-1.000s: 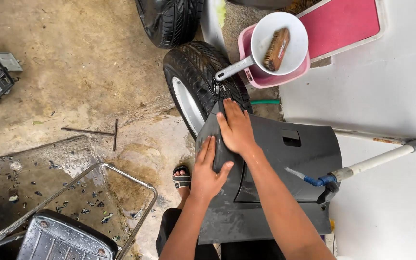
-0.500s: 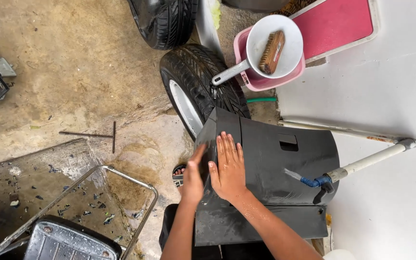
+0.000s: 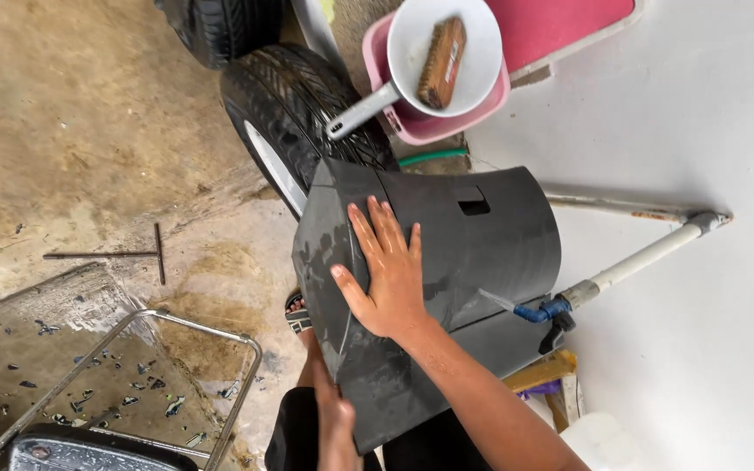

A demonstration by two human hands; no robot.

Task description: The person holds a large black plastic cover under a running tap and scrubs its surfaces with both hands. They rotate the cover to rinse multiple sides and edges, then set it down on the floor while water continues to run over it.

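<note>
The right hand [image 3: 387, 277] lies open, fingers spread flat on a wet dark plastic panel [image 3: 490, 235]. The left hand [image 3: 335, 425] sits below it at the panel's lower edge, seemingly gripping it, though its fingers are hidden. Beyond the right hand's fingertips lies a tyre [image 3: 294, 109], then a white pan [image 3: 473, 70] holding a brush [image 3: 441, 61]

Dark grey panel [image 3: 482, 253]; pink basin [image 3: 429, 122]
</note>
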